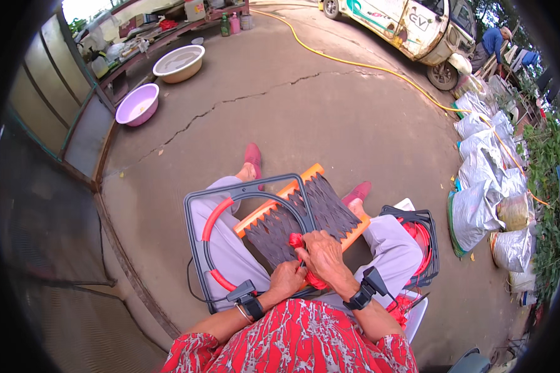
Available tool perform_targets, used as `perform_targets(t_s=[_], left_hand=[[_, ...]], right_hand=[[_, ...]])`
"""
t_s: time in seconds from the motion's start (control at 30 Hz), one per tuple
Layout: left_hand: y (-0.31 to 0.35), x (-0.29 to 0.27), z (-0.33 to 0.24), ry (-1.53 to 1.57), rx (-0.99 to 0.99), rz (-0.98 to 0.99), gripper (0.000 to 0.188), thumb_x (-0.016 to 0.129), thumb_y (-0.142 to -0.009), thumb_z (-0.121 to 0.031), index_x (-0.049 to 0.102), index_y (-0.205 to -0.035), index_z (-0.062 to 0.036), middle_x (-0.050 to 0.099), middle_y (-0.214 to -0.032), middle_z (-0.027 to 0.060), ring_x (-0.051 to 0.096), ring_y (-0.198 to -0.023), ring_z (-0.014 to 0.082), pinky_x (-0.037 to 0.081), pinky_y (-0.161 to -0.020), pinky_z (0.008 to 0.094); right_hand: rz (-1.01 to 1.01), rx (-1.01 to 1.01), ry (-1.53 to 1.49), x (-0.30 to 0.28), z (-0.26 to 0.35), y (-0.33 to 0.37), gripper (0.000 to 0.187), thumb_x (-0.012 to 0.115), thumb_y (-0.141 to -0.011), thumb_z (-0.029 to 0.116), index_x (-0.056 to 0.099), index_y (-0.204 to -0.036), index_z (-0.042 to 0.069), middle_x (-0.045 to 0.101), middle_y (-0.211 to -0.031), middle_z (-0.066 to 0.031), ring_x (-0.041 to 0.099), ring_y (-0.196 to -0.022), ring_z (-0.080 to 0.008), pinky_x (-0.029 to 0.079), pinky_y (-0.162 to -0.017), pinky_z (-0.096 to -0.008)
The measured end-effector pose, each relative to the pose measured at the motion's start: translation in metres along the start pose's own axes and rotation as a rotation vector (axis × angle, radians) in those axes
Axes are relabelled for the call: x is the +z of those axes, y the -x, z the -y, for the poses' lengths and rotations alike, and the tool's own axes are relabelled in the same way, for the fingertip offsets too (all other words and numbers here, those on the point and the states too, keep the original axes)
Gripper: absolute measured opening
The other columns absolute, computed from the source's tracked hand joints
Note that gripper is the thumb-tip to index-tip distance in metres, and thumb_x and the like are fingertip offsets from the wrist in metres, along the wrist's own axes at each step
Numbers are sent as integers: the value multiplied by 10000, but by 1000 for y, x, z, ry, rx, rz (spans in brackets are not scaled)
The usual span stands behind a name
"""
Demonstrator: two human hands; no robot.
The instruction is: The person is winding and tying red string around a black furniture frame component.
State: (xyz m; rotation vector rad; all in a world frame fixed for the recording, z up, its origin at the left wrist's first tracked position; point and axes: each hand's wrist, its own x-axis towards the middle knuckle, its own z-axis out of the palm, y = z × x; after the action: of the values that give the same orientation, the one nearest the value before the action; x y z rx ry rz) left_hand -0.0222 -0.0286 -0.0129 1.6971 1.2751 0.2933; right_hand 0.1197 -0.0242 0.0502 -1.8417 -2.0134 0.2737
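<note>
A dark grey square frame with a round ring inside it [188, 231] rests over my lap. Red wrapping [216, 219] covers parts of the ring. My left hand [286, 280] is closed at the ring's lower right side. My right hand [323, 253] is closed just beside it, around a bundle of red cord or strip [297, 240] whose ends stick out above and below the fingers. Both fingertips nearly meet; their exact grip is partly hidden. Beneath the frame, between my knees, stands an orange-edged stool with dark webbing [330, 202].
By my right leg, more dark frames [434, 248] with red winding stand near a white tub of red material [415, 314]. White sacks [473, 214] line the right. Purple [137, 104] and beige [179, 62] basins sit far left. A yellow hose [354, 64] crosses toward a parked vehicle [410, 28]; a person [491, 46] bends beyond.
</note>
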Motion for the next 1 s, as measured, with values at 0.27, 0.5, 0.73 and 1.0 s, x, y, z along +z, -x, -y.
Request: perform_targets(t_s=[0.27,0.5,0.73,1.0], left_hand=[[-2,27,12,-97,-98,205,438,512,-883,-453,680,-967,-57,673,-932,235,646,-909,418,500,-799,511],[-7,11,5,405,-232,378,319,615,-893,-346,687,-900,-35,602,-600,92,542,-438,167,430,-419,307],[-4,18,15,601,-246,272,229,586,-923,-245,634,-769,-81,532,-503,13,451,-358,92,317,-322,245],[-17,-10,14,644,-386,200,157,628,-907,-199,634,-891,-43,567,-537,30,484,-363,94,334,-309,258]], right_hand=[[119,106,-89,36,-8,11,300,771,-706,267,672,-886,49,645,-834,-118,626,-781,-308,488,-675,-418],[-175,-37,-616,33,4,-1,277,739,-806,205,632,-995,32,651,-906,-105,645,-816,-247,519,-747,-337],[-152,332,-1790,-75,37,19,230,653,-900,194,545,-977,6,614,-733,-80,540,-578,-139,479,-539,-311],[-356,595,-1282,-194,-41,142,152,637,-892,172,579,-1004,88,571,-759,15,483,-533,-56,356,-439,-166]])
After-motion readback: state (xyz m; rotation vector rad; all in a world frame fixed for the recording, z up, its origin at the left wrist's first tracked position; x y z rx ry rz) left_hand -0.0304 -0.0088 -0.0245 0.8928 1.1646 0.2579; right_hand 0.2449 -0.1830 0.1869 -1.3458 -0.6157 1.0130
